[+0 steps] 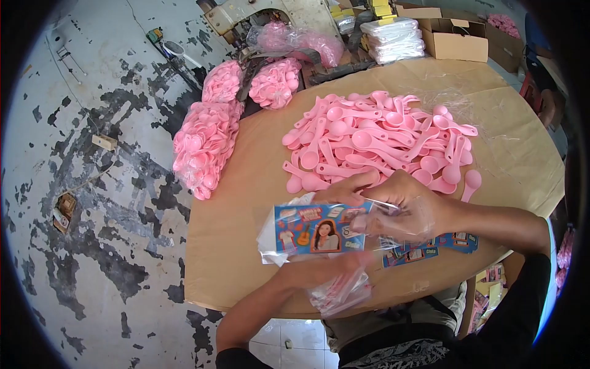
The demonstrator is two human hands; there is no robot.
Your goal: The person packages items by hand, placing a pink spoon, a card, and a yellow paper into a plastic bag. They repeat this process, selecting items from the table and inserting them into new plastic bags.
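Note:
A blue printed card point(295, 230) with small pictures is held up over the brown table, in front of white sheets or bags. My right hand point(393, 206) pinches its right end, along with a clear plastic bag point(418, 224). Below the card, my left hand point(332, 267) is partly blurred, its fingers wrapped round a clear bag with pink and white contents point(341, 292). More blue cards point(412, 255) lie on the table under my right forearm. Just beyond my hands spreads a large heap of pink spoons point(381, 138).
Clear bags packed with pink spoons point(206, 144) line the brown table's point(230, 246) left edge. A sewing machine point(246, 15), a stack of plastic bags point(393, 40) and a cardboard box point(455, 43) stand at the back. Part of another person point(547, 92) shows at right.

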